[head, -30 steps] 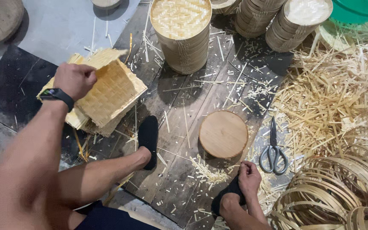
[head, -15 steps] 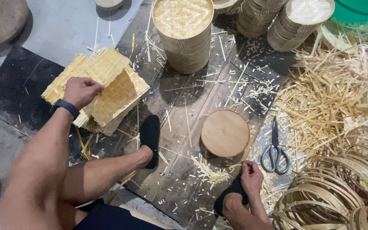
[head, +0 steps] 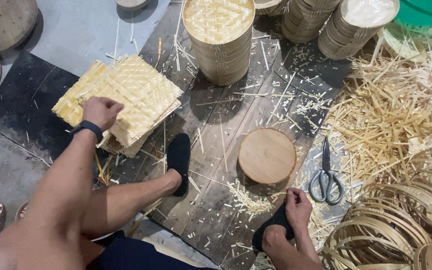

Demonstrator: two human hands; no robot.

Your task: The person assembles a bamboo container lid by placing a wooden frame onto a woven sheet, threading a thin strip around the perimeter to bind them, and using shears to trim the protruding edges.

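My left hand (head: 101, 111) grips the near edge of the top woven bamboo mat (head: 131, 90), which lies on a stack of such square mats at the left. My right hand (head: 297, 207) rests low by my right foot in a black sock (head: 271, 225), fingers curled against the sock. A round wooden disc (head: 267, 155) lies on the dark planks just above that hand. Grey scissors (head: 327, 175) lie shut to the right of the disc. My left foot in a black sock (head: 178, 157) rests between the mats and the disc.
A tall stack of round woven bamboo lids (head: 219, 37) stands at the top centre, with more stacks (head: 356, 25) to its right. Loose bamboo strips (head: 401, 110) and coiled bamboo hoops (head: 401, 230) fill the right side. Round wooden stools (head: 3, 22) sit at the upper left.
My left hand has pulled the top woven mat flat over the stack and slid toward its near edge. My right hand has stayed by the foot.
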